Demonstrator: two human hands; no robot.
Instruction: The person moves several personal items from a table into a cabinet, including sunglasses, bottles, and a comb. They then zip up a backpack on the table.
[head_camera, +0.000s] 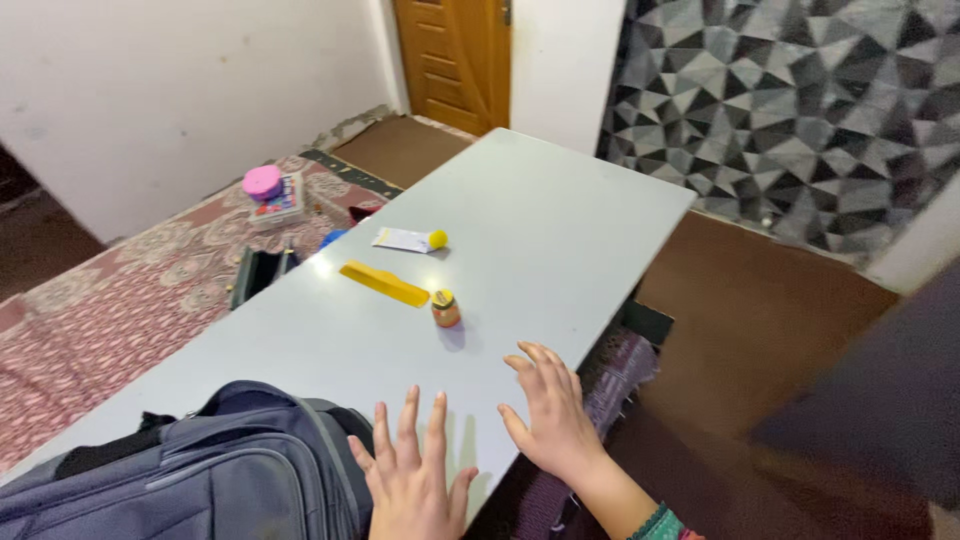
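My left hand (412, 478) hovers over the near part of the grey table (540, 210), fingers spread, holding nothing, right beside a blue-grey backpack (190, 470). At the table's right edge, my right hand (552, 420) rests flat with fingers apart and empty. Just beyond the hands stands a small orange jar with a yellow lid (445, 309). A yellow flat comb-like bar (384, 284) lies to its left. Farther back lies a white tube with a yellow cap (411, 240).
A patterned red rug (120, 310) covers the floor on the left, with a pink round box (263, 182) on a colourful box and a dark case (257, 273) by the table edge. Behind are a wooden door (455, 60) and a grey geometric wall (790, 100).
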